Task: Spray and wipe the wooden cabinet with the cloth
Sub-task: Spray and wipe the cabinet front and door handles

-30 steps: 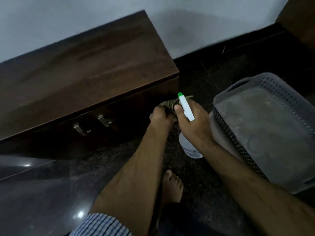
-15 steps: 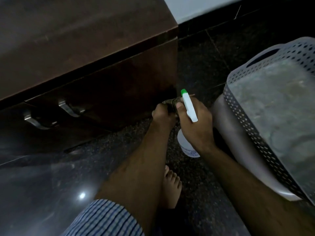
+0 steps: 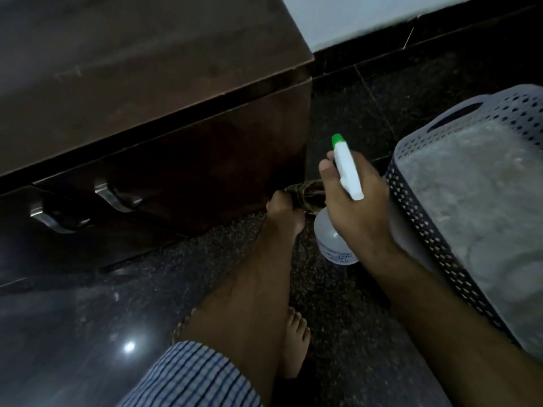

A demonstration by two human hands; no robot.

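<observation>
The dark wooden cabinet (image 3: 141, 71) fills the upper left, low on the floor, with two metal handles on its front. My left hand (image 3: 283, 211) grips a crumpled olive cloth (image 3: 305, 196) at the bottom right corner of the cabinet's front. My right hand (image 3: 357, 207) holds a spray bottle (image 3: 346, 168) with a white head and green nozzle tip; its clear body hangs below my palm. The nozzle points up and away, toward the cabinet's right side.
A grey perforated plastic basket (image 3: 440, 230) lies tipped at the right, close to my right arm. The floor (image 3: 88, 333) is dark polished stone. My bare foot (image 3: 293, 342) rests on it between my forearms. A white wall (image 3: 382, 16) runs behind.
The view has dropped and closed in on the cabinet's front corner. My left hand with the cloth has gone lower on the front, and my right hand with the bottle has risen slightly.
</observation>
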